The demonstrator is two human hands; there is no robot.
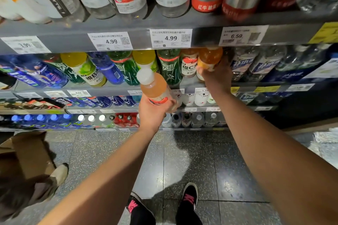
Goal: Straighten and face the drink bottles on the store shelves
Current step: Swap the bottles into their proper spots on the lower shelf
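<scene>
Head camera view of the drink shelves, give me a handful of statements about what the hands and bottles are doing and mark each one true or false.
1. The left hand holds a peach-coloured bottle with a white cap, off the shelf. True.
2. The right hand hangs idle by the person's side. False: it reaches into the second shelf and grips an orange bottle there.
3. The price tag above the green bottle reads 4.99. True.
4. The bottle in the left hand has no cap. False: a white cap is on it.
5. A cardboard box sits on the floor at the left. True.
</scene>
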